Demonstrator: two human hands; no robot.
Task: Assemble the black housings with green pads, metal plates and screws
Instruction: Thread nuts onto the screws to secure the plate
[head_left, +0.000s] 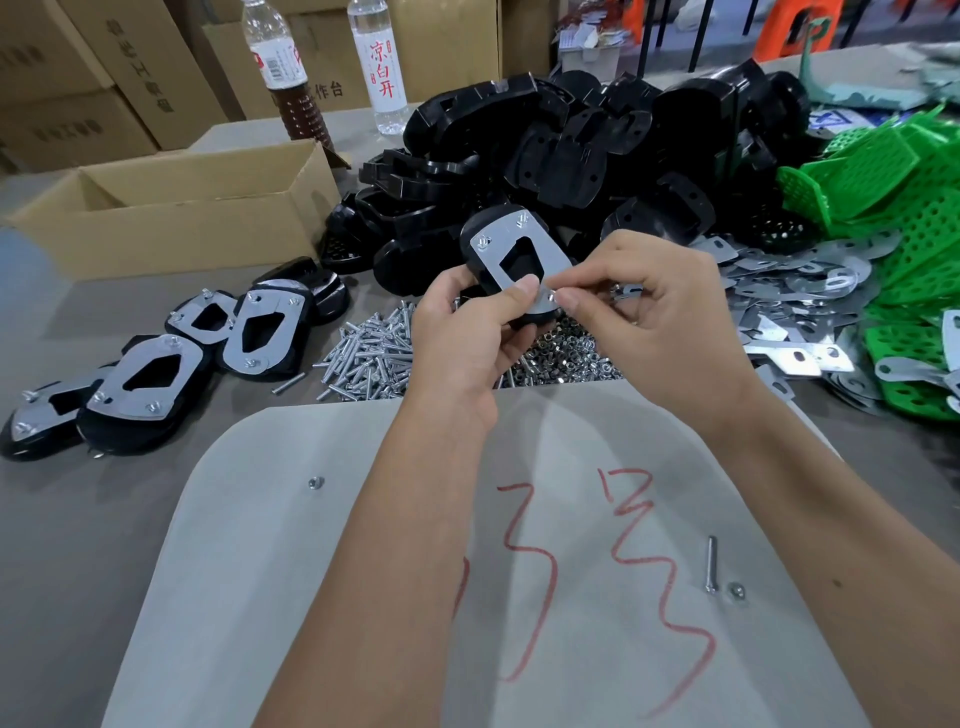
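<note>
Left hand (470, 332) is gripping a black housing (480, 260) from below, thumb curled over the near edge of the metal plate (524, 249) seated on it, holding the unit tilted up above the piles of screws (371, 348) and nuts (566, 356). Right hand (660, 306) is pinching something small at the plate's near corner, thumb and forefinger closed together; it looks like a nut going onto the third screw, but the part itself is too small to confirm. Two far corners are already showing fasteners standing through the plate. Risks as I'm judging them: the nut is starting cross-threaded because the housing is tilted and unsupported; the nut is slipping out of the pinch and dropping into the nut pile below; the screw is backing out underneath if the left fingers aren't bracing its head, which is hidden here. The plate could also be shifting off its hole while only two corners are holding it. Finished units (156, 374) are lying well apart to the left, green pads (883, 171) and loose plates (795, 291) to the right.
</note>
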